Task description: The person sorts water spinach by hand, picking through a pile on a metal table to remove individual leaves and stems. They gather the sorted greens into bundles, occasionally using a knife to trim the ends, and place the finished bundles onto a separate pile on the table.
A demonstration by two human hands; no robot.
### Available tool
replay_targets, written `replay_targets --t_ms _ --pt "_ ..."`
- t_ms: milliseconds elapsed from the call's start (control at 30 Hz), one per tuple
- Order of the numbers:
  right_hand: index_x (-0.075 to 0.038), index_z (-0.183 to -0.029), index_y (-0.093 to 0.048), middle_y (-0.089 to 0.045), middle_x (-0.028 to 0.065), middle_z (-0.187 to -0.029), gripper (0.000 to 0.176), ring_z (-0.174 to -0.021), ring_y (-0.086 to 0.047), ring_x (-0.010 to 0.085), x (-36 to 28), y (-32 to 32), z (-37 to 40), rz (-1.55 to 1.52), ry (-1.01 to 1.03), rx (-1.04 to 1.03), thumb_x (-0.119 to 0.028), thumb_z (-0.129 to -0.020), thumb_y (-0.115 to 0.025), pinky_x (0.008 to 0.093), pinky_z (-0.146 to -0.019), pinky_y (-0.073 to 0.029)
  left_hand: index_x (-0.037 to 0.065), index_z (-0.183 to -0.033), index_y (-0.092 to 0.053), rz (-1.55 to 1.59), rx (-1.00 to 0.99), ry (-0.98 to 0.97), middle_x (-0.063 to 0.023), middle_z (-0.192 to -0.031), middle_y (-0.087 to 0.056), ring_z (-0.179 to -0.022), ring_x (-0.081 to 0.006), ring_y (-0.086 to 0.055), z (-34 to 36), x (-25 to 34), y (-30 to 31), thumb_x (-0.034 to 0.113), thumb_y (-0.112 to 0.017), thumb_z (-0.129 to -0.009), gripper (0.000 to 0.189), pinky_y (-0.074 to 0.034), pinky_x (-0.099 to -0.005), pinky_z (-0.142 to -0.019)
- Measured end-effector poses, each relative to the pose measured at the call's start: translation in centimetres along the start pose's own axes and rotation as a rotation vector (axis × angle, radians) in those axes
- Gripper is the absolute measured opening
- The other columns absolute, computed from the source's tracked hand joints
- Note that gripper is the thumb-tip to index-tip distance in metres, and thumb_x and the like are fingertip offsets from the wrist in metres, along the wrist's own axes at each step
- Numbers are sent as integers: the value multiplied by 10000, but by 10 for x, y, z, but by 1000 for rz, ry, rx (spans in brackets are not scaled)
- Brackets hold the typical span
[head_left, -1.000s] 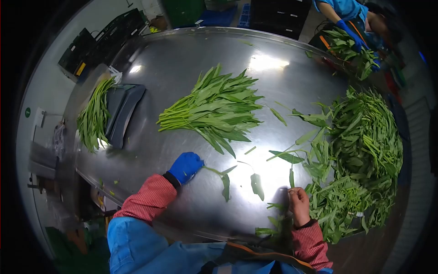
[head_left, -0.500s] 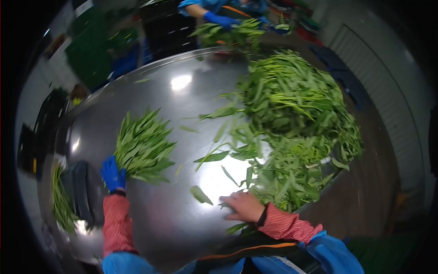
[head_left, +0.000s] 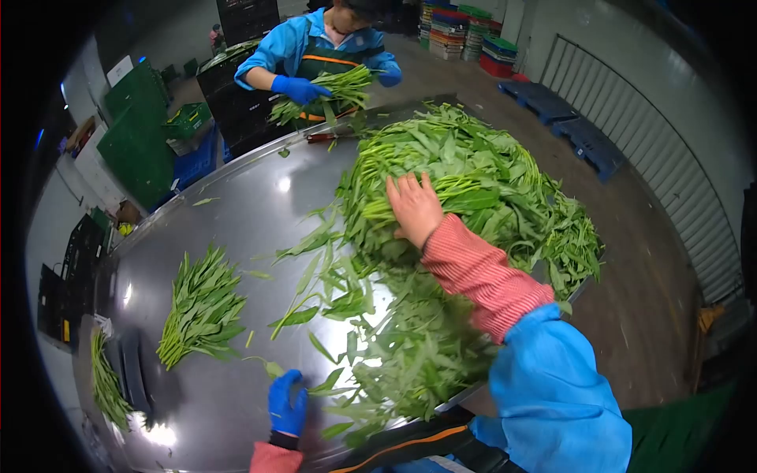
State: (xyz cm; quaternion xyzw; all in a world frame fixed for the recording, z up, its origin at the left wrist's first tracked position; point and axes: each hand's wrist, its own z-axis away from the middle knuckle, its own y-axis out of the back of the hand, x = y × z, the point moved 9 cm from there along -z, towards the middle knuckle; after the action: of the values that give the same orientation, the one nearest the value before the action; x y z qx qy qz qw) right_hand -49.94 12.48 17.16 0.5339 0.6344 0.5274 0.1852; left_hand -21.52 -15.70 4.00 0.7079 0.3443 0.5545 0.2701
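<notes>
My bare right hand [head_left: 415, 209] lies on the large pile of water spinach [head_left: 473, 165], fingers spread over the stems and leaves. Near the table's front edge, my left hand [head_left: 288, 404], in a blue glove, is held low with thumb and fingers apart and no visible item in it. Loose leaves [head_left: 325, 383] lie just right of that glove. A neat bunch of water spinach [head_left: 201, 307] rests on the metal table [head_left: 236, 410], up and left of my left hand. Scattered greens [head_left: 418, 347] spread below the pile, under my right forearm.
Across the table a co-worker [head_left: 315, 55] in blue holds a bunch of greens [head_left: 339, 91]. A dark device [head_left: 134, 374] stands at the left edge beside another bunch [head_left: 106, 382]. Blue pallets [head_left: 568, 122] and stacked crates [head_left: 498, 57] are on the floor behind.
My left hand has left the neat bunch and moved right, toward the front edge. My right hand has reached forward from the front edge onto the pile. The view has tilted up.
</notes>
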Motion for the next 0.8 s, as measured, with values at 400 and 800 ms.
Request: replay_targets --t_ms 400,800 --pt "-69 -828 -546 -546 97 -824 83 -824 -539 244 38 -27 44 -171 59 167 -106 -754 -538 384 -810 -408 35 -1012 -649 228 -79 156 -143 -886 -665 -804 -281 -645 -24 117 -113 118 -653 -835 195 -500 -354 -709" --pt "-69 -780 -512 -527 94 -690 164 -669 -548 259 33 40 101 -486 223 228 -73 -637 -593 371 -624 -398 34 -1400 -305 1319 -299 234 -104 -1329 -473 -1263 -221 -414 -123 196 -228 130 -710 -782 746 -326 -355 -1059"
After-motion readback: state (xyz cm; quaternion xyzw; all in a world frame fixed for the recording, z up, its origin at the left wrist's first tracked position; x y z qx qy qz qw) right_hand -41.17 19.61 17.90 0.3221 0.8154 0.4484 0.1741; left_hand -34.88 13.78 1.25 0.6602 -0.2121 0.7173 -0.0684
